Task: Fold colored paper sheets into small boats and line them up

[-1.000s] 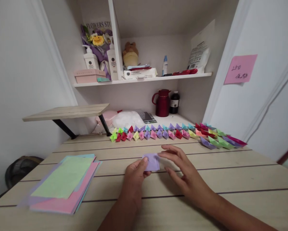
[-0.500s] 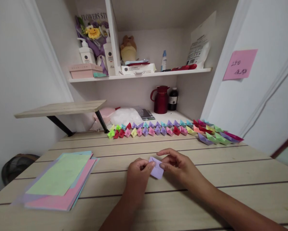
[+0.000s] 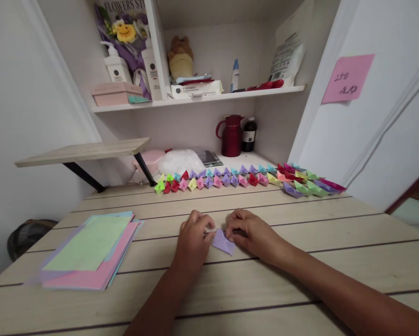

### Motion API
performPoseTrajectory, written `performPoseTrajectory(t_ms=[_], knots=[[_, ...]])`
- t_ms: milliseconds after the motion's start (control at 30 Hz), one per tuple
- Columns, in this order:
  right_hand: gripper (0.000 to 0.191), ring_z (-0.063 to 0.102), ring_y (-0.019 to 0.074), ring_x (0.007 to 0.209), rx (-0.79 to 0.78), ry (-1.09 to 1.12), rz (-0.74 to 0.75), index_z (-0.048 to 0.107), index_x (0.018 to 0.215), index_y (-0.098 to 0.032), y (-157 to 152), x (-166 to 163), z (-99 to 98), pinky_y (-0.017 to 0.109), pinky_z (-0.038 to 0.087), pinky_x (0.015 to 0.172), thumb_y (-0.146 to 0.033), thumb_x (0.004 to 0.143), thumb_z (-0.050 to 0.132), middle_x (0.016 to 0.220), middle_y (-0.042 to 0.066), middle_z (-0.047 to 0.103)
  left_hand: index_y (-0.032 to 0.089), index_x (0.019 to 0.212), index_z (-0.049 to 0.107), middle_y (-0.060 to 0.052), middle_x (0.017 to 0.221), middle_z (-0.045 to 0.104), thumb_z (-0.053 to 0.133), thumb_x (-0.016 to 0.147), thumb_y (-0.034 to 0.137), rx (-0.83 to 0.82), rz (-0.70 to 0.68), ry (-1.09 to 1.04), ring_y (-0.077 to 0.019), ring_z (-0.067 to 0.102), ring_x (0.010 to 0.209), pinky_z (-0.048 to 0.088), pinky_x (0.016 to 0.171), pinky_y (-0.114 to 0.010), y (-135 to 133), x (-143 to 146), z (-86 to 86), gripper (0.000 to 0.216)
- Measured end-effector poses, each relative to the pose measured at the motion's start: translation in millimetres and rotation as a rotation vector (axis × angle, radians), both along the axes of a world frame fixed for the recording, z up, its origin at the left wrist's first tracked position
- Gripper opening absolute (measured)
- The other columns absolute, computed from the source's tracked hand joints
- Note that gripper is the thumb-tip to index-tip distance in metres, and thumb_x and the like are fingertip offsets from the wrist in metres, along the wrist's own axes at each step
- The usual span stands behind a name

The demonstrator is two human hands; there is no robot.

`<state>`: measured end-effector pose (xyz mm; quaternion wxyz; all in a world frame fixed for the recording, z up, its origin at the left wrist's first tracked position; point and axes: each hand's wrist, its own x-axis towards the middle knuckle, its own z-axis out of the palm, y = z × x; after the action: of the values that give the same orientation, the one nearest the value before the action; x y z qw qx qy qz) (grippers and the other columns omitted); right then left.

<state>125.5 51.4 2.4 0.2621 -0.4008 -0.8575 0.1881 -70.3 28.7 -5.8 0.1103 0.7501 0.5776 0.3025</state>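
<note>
A small folded piece of purple paper [image 3: 223, 243] is held low over the wooden table, between my two hands. My right hand [image 3: 253, 233] pinches its upper right edge between thumb and curled fingers. At its left corner is my left hand [image 3: 194, 237], thumb at the paper's edge and index finger arched above with a gap; the other fingertips are partly hidden. Behind my hands stand rows of small folded paper boats [image 3: 208, 182] in many colours, with larger boats [image 3: 314, 188] at the right end.
A stack of coloured paper sheets [image 3: 90, 247] lies on the table [image 3: 265, 294] at left. A small raised wooden shelf [image 3: 86, 150] stands behind it. Further back are a white plastic bag [image 3: 180, 162], a red jug [image 3: 231, 136] and a dark bottle [image 3: 249, 135].
The purple paper has turned and its outline is now more pointed. My right hand has closed onto its edge; my left index finger has lifted away from the thumb. The view has shifted slightly.
</note>
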Motion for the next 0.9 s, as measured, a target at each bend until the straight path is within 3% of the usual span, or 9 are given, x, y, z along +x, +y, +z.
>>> performPoseTrajectory(t_ms=[133,200,300,467,700,900], knots=[[0.016,0.058,0.0200,0.092,-0.011,-0.031,0.018,0.071,0.083,-0.024,3,3,0.7,0.032,0.043,0.085,-0.013,0.078,0.061,0.089,0.003,0.067,0.029,0.088,0.073,-0.001,0.090,0.064,0.053,0.087,0.020,-0.058,-0.249,0.090,-0.0169,0.058,0.089,0.038,0.081,-0.031,-3,-6,11.4,0.022],[0.019,0.058,0.0200,0.093,-0.023,-0.032,0.045,0.072,0.085,-0.025,5,7,2.4,0.032,0.043,0.086,-0.011,0.078,0.060,0.091,0.003,0.067,0.030,0.094,0.073,-0.001,0.091,0.066,0.050,0.090,0.026,-0.071,-0.290,0.103,-0.0174,0.058,0.090,0.038,0.081,-0.031,-5,-8,14.7,0.023],[0.026,0.058,0.0199,0.097,-0.088,-0.038,0.136,0.072,0.093,-0.027,7,16,7.6,0.032,0.044,0.087,-0.009,0.075,0.064,0.101,0.003,0.065,0.030,0.098,0.072,-0.002,0.097,0.067,0.061,0.085,0.037,-0.056,-0.320,0.129,-0.0190,0.058,0.095,0.037,0.086,-0.033,-6,-10,15.1,0.019],[0.040,0.055,0.0217,0.106,-0.145,-0.042,0.211,0.071,0.101,-0.030,6,25,14.4,0.034,0.042,0.092,-0.015,0.064,0.078,0.110,0.002,0.061,0.030,0.100,0.072,-0.002,0.101,0.066,0.074,0.074,0.035,-0.066,-0.308,0.153,-0.0199,0.058,0.097,0.036,0.089,-0.035,-7,-10,13.2,0.026],[0.013,0.059,0.0197,0.098,-0.132,0.037,0.214,0.072,0.092,-0.025,9,21,8.7,0.033,0.045,0.088,-0.027,0.081,0.066,0.101,0.004,0.065,0.024,0.086,0.074,-0.002,0.090,0.066,0.057,0.085,0.025,-0.063,-0.303,0.101,-0.0169,0.058,0.089,0.039,0.080,-0.030,-10,-4,18.7,0.017],[0.017,0.059,0.0196,0.091,-0.092,0.063,0.104,0.070,0.078,-0.021,9,12,1.7,0.033,0.045,0.085,-0.030,0.087,0.058,0.092,0.005,0.067,0.022,0.075,0.071,-0.001,0.085,0.063,0.055,0.081,0.020,-0.073,-0.221,0.024,-0.0158,0.058,0.082,0.040,0.074,-0.027,-8,2,14.3,0.018]])
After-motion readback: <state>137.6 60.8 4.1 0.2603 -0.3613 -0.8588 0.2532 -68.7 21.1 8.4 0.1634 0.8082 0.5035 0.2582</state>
